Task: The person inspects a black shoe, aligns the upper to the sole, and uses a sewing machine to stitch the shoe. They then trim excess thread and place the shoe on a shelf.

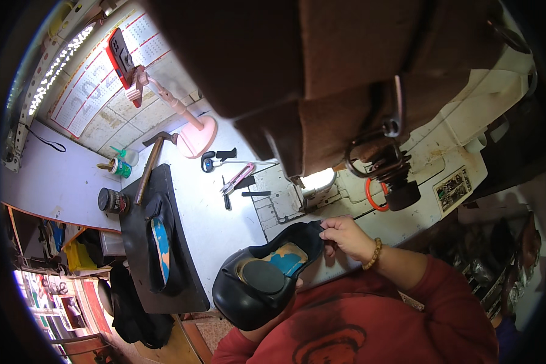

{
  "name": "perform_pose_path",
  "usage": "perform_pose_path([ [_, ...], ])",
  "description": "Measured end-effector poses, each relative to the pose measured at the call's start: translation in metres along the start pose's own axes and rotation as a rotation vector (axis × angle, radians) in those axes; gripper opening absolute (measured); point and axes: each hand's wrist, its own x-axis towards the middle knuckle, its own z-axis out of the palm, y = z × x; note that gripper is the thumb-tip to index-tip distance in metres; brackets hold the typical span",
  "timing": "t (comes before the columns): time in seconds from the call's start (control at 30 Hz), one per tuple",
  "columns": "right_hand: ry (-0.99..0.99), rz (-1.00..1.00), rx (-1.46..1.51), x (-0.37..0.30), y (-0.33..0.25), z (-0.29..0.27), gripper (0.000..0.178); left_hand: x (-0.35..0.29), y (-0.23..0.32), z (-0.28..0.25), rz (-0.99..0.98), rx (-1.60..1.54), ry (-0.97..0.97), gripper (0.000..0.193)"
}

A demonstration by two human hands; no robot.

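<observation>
A black slip-on shoe (pixel 239 303) is in front of me at the table's near edge, its opening facing up. Its lining shows worn patches of blue and tan, and a dark round piece covers part of the opening. The fingers of my right hand (pixel 340 235) pinch the rim at the shoe's heel end. From below, my left hand (pixel 278 320) holds the shoe; most of it is hidden, with only a fingertip showing at the side. A second black shoe (pixel 162 252) rests on a black mat (pixel 188 276) to the left.
A sewing machine (pixel 346 103) looms overhead, its needle area beyond the shoe. On the white table lie a hammer (pixel 150 168), pink-handled snips (pixel 239 179) and black strips (pixel 256 194). A dark jar (pixel 110 200), a green-white container (pixel 121 168) and a pink stand (pixel 199 136) holding a phone (pixel 121 59) stand farther left.
</observation>
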Motion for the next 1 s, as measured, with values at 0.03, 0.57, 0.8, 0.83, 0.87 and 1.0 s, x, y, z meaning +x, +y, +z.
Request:
perform_pose_path([
  [0.03,-0.016,-0.008,0.012,0.000,-0.002,0.000,0.010,-0.002,0.005,-0.001,-0.030,-0.086,0.009,0.054],
  [0.57,-0.184,0.063,0.263,0.001,-0.038,0.062,0.009,0.068,0.073,-0.076,-0.113,0.080,-0.083,0.034],
  [0.8,-0.051,0.003,0.363,0.020,-0.029,0.060,0.007,0.131,0.049,-0.073,-0.546,0.061,-0.678,0.048],
  [0.83,-0.039,-0.008,0.361,0.020,-0.029,0.060,0.006,0.135,0.047,-0.071,-0.521,0.079,-0.710,0.045],
  [0.87,-0.029,-0.018,0.359,0.019,-0.029,0.060,0.006,0.138,0.046,-0.070,-0.542,0.144,-0.705,0.043],
  [1.0,-0.016,-0.001,0.156,0.011,-0.037,0.061,0.008,0.145,0.047,-0.066,-0.519,0.131,-0.690,0.037],
])
